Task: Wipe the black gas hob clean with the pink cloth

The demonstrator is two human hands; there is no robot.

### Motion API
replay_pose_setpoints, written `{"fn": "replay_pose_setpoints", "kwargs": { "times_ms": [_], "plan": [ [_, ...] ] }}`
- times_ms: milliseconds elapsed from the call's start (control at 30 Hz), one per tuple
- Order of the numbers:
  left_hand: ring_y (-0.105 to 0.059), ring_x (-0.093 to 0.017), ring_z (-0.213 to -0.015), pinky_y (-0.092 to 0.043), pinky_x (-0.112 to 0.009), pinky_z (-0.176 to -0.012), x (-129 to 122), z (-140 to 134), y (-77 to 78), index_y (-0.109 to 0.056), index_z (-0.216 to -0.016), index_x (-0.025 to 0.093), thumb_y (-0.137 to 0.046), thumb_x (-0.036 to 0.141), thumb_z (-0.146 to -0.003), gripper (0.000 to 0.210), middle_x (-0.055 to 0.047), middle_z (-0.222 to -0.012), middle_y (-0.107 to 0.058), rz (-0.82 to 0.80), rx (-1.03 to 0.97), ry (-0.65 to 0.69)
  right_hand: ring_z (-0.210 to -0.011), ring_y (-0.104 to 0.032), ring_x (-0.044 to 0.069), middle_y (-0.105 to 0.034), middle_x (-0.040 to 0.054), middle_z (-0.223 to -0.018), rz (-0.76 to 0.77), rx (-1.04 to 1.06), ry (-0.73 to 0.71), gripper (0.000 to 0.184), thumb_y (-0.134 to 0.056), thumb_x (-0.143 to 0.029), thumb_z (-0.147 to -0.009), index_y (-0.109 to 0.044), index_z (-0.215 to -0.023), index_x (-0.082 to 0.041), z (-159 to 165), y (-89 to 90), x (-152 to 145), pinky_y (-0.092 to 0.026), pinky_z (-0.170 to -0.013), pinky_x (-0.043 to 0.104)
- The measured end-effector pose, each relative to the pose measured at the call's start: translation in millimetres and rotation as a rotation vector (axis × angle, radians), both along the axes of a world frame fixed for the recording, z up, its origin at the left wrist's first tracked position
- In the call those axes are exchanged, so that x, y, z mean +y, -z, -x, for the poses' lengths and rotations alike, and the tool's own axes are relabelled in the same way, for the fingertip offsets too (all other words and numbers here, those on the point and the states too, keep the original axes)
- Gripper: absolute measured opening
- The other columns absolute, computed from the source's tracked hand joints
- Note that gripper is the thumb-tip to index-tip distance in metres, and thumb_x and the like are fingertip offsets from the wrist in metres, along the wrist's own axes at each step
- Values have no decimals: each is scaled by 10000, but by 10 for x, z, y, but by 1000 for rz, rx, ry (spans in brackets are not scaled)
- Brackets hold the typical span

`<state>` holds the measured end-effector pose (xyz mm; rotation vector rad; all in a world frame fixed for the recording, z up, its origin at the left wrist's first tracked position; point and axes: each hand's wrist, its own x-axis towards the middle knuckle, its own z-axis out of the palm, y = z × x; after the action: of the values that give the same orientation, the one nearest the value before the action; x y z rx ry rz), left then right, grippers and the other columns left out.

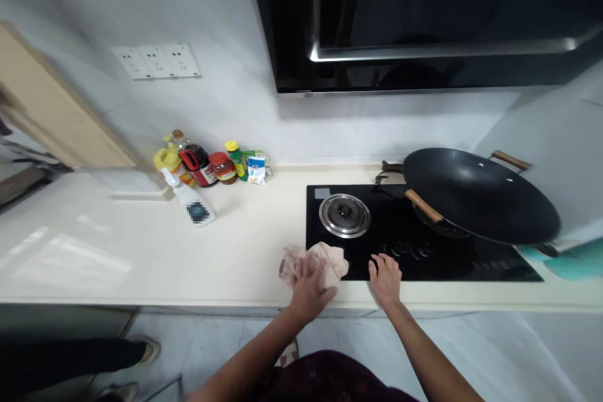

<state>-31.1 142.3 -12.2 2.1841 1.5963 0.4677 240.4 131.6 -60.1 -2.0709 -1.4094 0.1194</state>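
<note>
My left hand (311,286) presses on a crumpled pale pink cloth (332,260), its fingers partly sunk in the folds and slightly blurred. The cloth lies across the front left corner of a black glass gas hob (377,264) and the pale counter (235,264) beside it. To the right of the cloth, my right hand (387,276) rests at the hob's front edge, fingers lightly bent on the glass and holding nothing. Just beyond that hand are the hob's control knobs (409,250). Behind the cloth sits the left burner (345,215).
A large black wok (480,201) with wooden handles stands tilted over the right burner. At the wall are a dark sauce bottle (200,166), a red-lidded jar (223,168) and a white spray bottle (195,204). The range hood (424,19) overhangs. Another person's leg (70,355) is lower left.
</note>
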Motion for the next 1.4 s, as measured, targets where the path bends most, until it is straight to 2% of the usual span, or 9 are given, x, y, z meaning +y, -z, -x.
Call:
{"fn": "replay_pose_setpoints", "kwargs": {
  "times_ms": [100,200,400,533,733,933,1133,1267,1400],
  "plan": [
    [-246,-618,-1597,-313,-869,-1154,102,-338,103,-509,-1637,344,-803,627,-793,937,-200,-1780,-345,111,51,37,-1285,-513,384,-624,202,-1376,33,-112,52,498,-364,-437,-1064,-750,-1254,-186,78,119,-22,-404,-1079,566],
    [-242,-569,-1618,-278,-820,-1202,230,-501,194,-547,-1594,428,-782,673,-777,885,-129,-1781,-372,101,69,129,-1275,-518,387,-634,187,-1358,52,-184,67,474,-369,-430,-1063,-745,-1258,-219,112,187,4,-395,-1067,574],
    [-271,-509,-1601,-191,-800,-1241,483,-634,200,-633,-1517,407,-691,668,-832,735,-84,-1756,-411,37,54,426,-1279,-527,383,-635,174,-1383,83,-259,82,485,-364,-428,-1052,-727,-1299,-225,70,272,0,-382,-1084,580],
    [-411,-441,-1506,-286,-719,-1219,619,-570,119,-757,-1348,389,-650,688,-877,568,-76,-1632,-562,-30,25,460,-1274,-532,387,-648,161,-1374,90,-254,110,473,-376,-439,-1043,-726,-1292,-240,59,284,-12,-394,-1072,588],
    [-492,-412,-1454,-404,-628,-1137,941,296,7,-808,-1203,372,-697,547,-897,370,-68,-1531,-646,-65,57,227,-1250,-547,376,-649,149,-1349,100,-258,120,464,-381,-437,-1043,-736,-1279,-255,62,240,-9,-412,-1045,575],
    [-416,-458,-1517,-251,-728,-1247,1769,1378,-158,-769,-1275,291,-627,481,-971,386,-137,-1656,-522,-10,136,-163,-1266,-524,376,-645,156,-1360,118,-280,127,487,-366,-440,-1053,-718,-1306,-219,65,225,-31,-405,-1058,572],
    [-320,-521,-1560,-221,-855,-1192,2472,1711,-317,-689,-1423,258,-478,629,-1019,588,-197,-1723,-410,103,131,-385,-1265,-522,380,-641,161,-1367,124,-310,136,475,-370,-420,-1052,-720,-1299,-215,78,174,-45,-394,-1058,565],
    [-343,-490,-1546,-228,-832,-1194,2146,1433,-271,-728,-1365,280,-468,554,-1045,495,-159,-1688,-478,89,104,-242,-1268,-511,381,-632,163,-1365,135,-305,140,451,-394,-397,-1041,-719,-1302,-223,86,134,-56,-384,-1060,571],
    [-434,-397,-1498,-256,-704,-1220,1045,1092,-110,-790,-1220,312,-536,441,-1020,348,-64,-1609,-598,28,41,83,-1253,-494,374,-615,160,-1373,145,-295,142,456,-387,-397,-1037,-709,-1313,-228,81,125,-72,-387,-1049,570]
  ]
}}
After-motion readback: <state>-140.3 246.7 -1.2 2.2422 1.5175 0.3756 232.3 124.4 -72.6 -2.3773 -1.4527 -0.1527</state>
